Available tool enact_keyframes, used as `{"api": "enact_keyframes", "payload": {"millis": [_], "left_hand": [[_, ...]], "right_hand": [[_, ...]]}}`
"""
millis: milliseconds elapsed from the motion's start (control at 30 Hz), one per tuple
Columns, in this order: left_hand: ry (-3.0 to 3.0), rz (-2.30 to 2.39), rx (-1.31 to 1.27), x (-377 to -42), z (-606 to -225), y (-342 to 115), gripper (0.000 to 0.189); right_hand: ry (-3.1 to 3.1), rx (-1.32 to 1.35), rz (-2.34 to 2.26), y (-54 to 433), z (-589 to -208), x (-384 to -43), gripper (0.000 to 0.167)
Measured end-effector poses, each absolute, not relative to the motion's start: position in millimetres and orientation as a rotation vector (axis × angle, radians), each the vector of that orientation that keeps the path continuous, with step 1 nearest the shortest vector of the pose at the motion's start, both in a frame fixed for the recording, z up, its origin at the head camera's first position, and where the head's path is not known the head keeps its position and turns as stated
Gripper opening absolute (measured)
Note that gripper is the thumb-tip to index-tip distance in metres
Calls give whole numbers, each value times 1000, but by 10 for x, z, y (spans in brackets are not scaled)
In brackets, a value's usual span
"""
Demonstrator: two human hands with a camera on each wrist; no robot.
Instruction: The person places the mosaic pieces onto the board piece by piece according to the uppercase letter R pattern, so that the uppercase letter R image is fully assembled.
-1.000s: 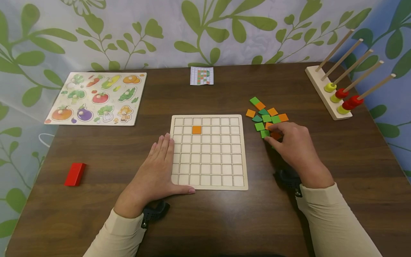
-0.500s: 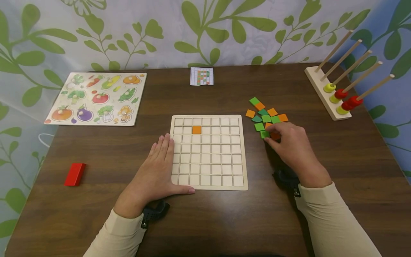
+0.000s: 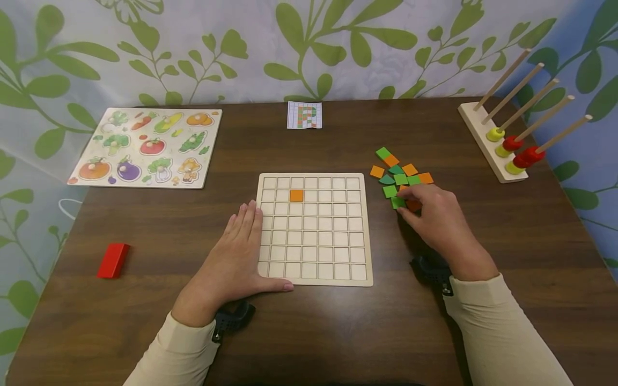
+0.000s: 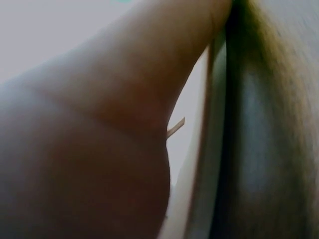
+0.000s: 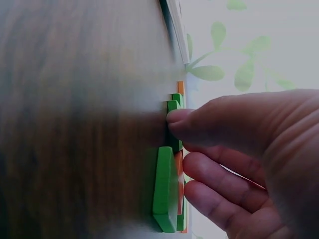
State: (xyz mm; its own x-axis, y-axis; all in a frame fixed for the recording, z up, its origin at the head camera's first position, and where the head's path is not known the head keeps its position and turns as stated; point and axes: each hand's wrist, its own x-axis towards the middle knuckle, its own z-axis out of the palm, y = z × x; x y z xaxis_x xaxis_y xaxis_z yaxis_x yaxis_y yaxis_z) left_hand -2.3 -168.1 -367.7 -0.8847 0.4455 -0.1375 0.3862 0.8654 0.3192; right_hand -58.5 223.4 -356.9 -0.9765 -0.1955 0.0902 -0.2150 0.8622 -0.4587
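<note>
My left hand (image 3: 232, 262) lies flat along the left side of a wooden grid board (image 3: 333, 239), fingers straight, thumb at its front edge. One orange square tile (image 3: 296, 195) occupies a cell in the second row. To the right of the board, my right hand (image 3: 441, 222) pinches a green square tile (image 3: 397, 203) between thumb and index finger at the front of a loose tile pile (image 3: 400, 179). In the right wrist view the thumb touches the edge of the green tile (image 5: 176, 141). The palm hides some tiles. In the left wrist view, the hand (image 4: 99, 124) covers most of the board.
A vegetable picture puzzle (image 3: 169, 151) lies at the back left, and a red block (image 3: 113, 261) in front of it. A small pattern card (image 3: 304, 116) sits at the back centre. At the back right stands a peg stacker (image 3: 484, 131) with red and yellow rings.
The right index finger has shifted slightly left and closer to the thumb at the green tile, covering more of an orange one. My left hand stays still on the board.
</note>
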Motion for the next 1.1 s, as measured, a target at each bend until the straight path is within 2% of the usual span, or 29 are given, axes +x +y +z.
{"api": "enact_keyframes", "payload": {"millis": [467,1100], "left_hand": [[2837,422,649,-22,-3685,-1686,156],[2828,421,636,-33,-3682,-1685,156]], "right_hand": [[-3053,473,721,2256,-3589,-616,25],[-3076,537,681,2235,-3584,-620,27]]}}
